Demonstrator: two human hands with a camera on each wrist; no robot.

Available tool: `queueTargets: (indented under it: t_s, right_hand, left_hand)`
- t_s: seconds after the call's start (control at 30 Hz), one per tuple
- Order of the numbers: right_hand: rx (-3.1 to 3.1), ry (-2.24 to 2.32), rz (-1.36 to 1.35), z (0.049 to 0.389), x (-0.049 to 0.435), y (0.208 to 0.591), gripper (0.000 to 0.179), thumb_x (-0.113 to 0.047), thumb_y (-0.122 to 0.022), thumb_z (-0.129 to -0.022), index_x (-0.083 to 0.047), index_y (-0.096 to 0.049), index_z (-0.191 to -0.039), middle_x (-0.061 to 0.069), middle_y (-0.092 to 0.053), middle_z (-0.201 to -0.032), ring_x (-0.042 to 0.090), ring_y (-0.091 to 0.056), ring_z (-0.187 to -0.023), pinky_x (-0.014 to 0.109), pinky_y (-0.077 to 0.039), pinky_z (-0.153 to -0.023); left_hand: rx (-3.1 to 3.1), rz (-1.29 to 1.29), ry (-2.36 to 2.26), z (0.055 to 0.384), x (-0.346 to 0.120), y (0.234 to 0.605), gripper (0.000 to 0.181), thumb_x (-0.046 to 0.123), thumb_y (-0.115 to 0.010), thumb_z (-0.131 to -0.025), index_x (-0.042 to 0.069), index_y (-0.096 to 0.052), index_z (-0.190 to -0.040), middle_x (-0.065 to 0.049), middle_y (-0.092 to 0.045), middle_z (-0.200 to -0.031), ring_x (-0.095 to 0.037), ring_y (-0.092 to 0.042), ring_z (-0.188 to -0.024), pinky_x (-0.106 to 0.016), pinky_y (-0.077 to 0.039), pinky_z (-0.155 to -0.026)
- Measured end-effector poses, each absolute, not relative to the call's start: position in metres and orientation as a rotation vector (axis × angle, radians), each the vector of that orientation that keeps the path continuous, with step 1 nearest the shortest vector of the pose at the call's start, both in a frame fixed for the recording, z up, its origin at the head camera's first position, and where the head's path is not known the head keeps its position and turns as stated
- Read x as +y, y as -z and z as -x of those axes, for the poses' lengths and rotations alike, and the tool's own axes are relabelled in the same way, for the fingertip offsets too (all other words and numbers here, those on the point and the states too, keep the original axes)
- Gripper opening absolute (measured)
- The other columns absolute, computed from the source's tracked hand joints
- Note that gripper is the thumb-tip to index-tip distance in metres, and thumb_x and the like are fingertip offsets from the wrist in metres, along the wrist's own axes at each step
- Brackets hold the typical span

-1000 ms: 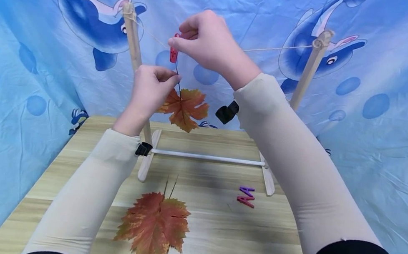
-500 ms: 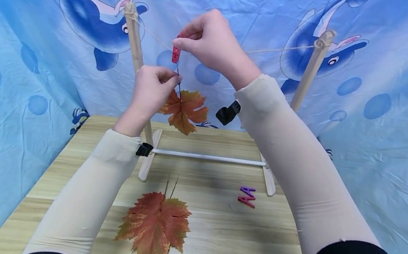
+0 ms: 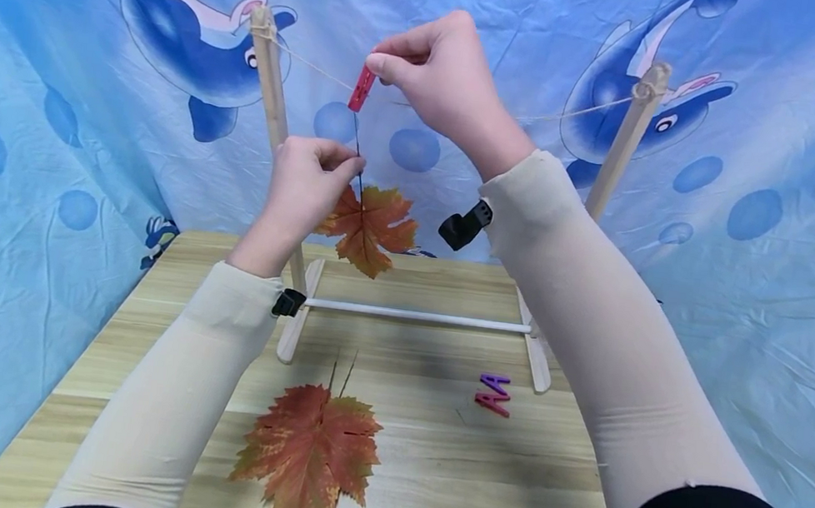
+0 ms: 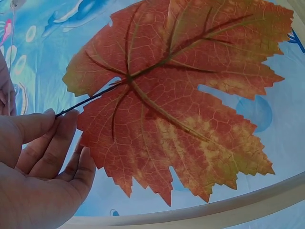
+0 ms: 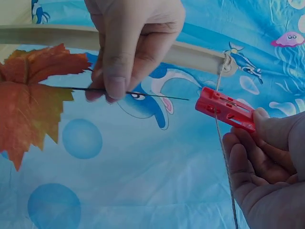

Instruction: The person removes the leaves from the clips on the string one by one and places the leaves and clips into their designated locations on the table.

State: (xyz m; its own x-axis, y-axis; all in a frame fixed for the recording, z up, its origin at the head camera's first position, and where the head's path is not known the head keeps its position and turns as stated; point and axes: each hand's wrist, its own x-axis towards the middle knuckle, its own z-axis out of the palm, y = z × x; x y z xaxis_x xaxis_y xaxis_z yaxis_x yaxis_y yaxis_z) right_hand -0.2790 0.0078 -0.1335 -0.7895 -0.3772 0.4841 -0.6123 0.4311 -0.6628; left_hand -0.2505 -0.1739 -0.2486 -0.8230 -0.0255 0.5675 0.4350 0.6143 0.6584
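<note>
My left hand [image 3: 310,184] pinches the thin dark stem of an orange-red artificial leaf [image 4: 181,95], which hangs below the fingers. In my right hand [image 3: 450,83] a red clothespin [image 5: 226,109] is pinched by its handle end, tilted in the head view with its mouth down and left. A thin string [image 5: 226,167] crosses at the clothespin; whether it is clamped, I cannot tell. The stem's free tip [image 5: 186,99] points at the clothespin's mouth, with a small gap between them in the right wrist view.
The string runs between two wooden posts [image 3: 269,75], joined low down by a white rod [image 3: 415,315]. More leaves [image 3: 313,453] lie stacked at the table's front. Purple [image 3: 494,382] and red clothespins [image 3: 492,403] lie on the right. A dolphin-print curtain [image 3: 414,196] encloses the table.
My right hand has moved up and right, tilting the red clothespin from nearly upright. My left hand and the leaf have dropped slightly. The right part of the string hangs lower.
</note>
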Motion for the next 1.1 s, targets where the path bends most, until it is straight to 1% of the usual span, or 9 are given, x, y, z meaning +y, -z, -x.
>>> queueTargets:
  t_s: [0.3, 0.57, 0.77, 0.93, 1.1]
  right_hand:
    - [-2.257, -1.337, -0.855, 0.274, 0.019, 0.125, 0.023, -0.024, -0.071, -0.096, -0.01, -0.08, -0.112, 0.003, -0.074, -0.103, 0.015, -0.062, -0.097, 0.023, -0.05, -0.085]
    - [-2.148, -1.356, -0.845, 0.27, 0.028, 0.121, 0.02, -0.02, -0.071, -0.097, -0.006, -0.08, -0.109, 0.005, -0.075, -0.1, 0.014, -0.064, -0.095, 0.023, -0.05, -0.085]
    - [-2.144, -1.398, -0.806, 0.269, 0.032, 0.121, 0.02, -0.019, -0.071, -0.097, -0.006, -0.08, -0.109, 0.006, -0.075, -0.101, 0.015, -0.065, -0.096, 0.023, -0.049, -0.083]
    - [-2.111, -1.448, -0.824, 0.266, 0.039, 0.124, 0.019, -0.018, -0.072, -0.097, -0.005, -0.08, -0.108, 0.007, -0.075, -0.1, 0.017, -0.065, -0.096, 0.025, -0.049, -0.085]
    - [-2.07, -1.492, -0.828, 0.259, 0.05, 0.127, 0.018, -0.018, -0.074, -0.096, -0.005, -0.081, -0.106, 0.007, -0.075, -0.098, 0.019, -0.066, -0.097, 0.025, -0.049, -0.088]
  left_hand:
    - [-2.326, 0.317, 1.137, 0.246, -0.171, 0.252, 0.02, 0.018, -0.071, -0.098, 0.001, -0.08, -0.098, -0.012, -0.073, -0.081, -0.018, -0.06, -0.069, -0.027, -0.046, -0.063]
    - [-2.342, 0.32, 1.129, 0.243, -0.169, 0.256, 0.018, 0.017, -0.071, -0.098, 0.001, -0.08, -0.098, -0.011, -0.073, -0.081, -0.018, -0.061, -0.071, -0.028, -0.047, -0.064]
    - [-2.366, 0.318, 1.153, 0.241, -0.169, 0.262, 0.016, 0.015, -0.071, -0.098, 0.002, -0.08, -0.098, -0.01, -0.074, -0.083, -0.019, -0.061, -0.072, -0.028, -0.046, -0.062]
    - [-2.383, 0.332, 1.145, 0.236, -0.17, 0.266, 0.015, 0.016, -0.071, -0.098, 0.004, -0.081, -0.097, -0.007, -0.074, -0.081, -0.019, -0.059, -0.07, -0.029, -0.044, -0.059]
    - [-2.383, 0.35, 1.127, 0.227, -0.172, 0.268, 0.015, 0.015, -0.072, -0.097, 0.004, -0.081, -0.094, -0.008, -0.074, -0.08, -0.02, -0.061, -0.072, -0.03, -0.044, -0.063]
